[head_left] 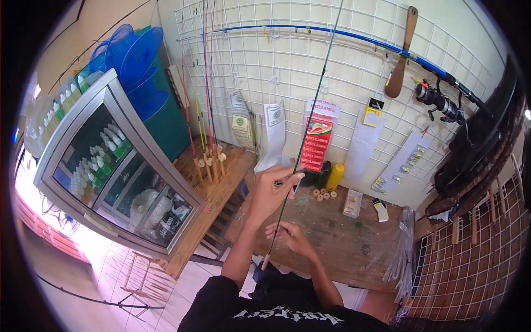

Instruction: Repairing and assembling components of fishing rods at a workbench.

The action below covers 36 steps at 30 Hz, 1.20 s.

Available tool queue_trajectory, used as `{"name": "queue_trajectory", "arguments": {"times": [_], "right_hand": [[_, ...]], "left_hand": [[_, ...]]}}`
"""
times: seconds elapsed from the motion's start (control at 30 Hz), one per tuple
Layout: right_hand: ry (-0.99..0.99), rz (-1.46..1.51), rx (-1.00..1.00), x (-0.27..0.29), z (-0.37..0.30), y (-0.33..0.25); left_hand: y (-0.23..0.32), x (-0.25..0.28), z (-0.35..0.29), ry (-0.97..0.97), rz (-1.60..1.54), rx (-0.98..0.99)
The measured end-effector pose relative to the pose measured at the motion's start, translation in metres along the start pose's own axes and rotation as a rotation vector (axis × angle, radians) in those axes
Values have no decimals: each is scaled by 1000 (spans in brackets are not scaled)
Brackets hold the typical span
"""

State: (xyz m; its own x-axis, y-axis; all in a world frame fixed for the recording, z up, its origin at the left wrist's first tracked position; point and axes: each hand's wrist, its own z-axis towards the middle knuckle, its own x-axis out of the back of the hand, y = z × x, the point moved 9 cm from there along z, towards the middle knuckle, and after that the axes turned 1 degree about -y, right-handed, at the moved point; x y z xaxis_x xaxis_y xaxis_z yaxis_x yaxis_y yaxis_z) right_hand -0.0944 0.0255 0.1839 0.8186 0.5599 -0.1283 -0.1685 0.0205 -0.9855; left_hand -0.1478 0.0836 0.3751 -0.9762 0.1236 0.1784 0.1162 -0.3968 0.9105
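A thin dark green fishing rod (284, 206) stands slanted in front of me. Its pale handle (265, 261) rests low against my dark clothing, and its tip runs up past the wall grid. High on the rod is my left hand (272, 187), closed with thumb and fingers pinched at the shaft. Lower down, beside the shaft near the handle, my right hand (293, 237) has its fingers curled in. Whether it grips the rod or something thin such as line is too small to make out.
Behind the rod stands a wooden table (337, 238) with cork rings (324, 194), a clear box (352, 203) and a yellow bottle (336, 176). A glass-doored cabinet (119, 171) is at left. On the wall grid hang a blue rod (354, 36) with reel (440, 103) and red packets (318, 145).
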Motion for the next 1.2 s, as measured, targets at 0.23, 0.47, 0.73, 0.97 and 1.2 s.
{"name": "queue_trajectory", "arguments": {"times": [0.23,0.47,0.73,0.97,1.2], "right_hand": [[226,-110,186,43,-23,-56],[614,-357,207,109,-46,-68],[835,-449,229,159,-51,-58],[896,-424,257,165,-53,-60],[907,-357,162,167,-58,-55]], "left_hand": [[36,-30,33,-16,-81,-119],[4,-76,44,-80,-243,-144],[-68,-114,19,-233,-29,68],[-106,-124,10,-237,-100,125],[-122,-127,9,-208,-183,170]]}}
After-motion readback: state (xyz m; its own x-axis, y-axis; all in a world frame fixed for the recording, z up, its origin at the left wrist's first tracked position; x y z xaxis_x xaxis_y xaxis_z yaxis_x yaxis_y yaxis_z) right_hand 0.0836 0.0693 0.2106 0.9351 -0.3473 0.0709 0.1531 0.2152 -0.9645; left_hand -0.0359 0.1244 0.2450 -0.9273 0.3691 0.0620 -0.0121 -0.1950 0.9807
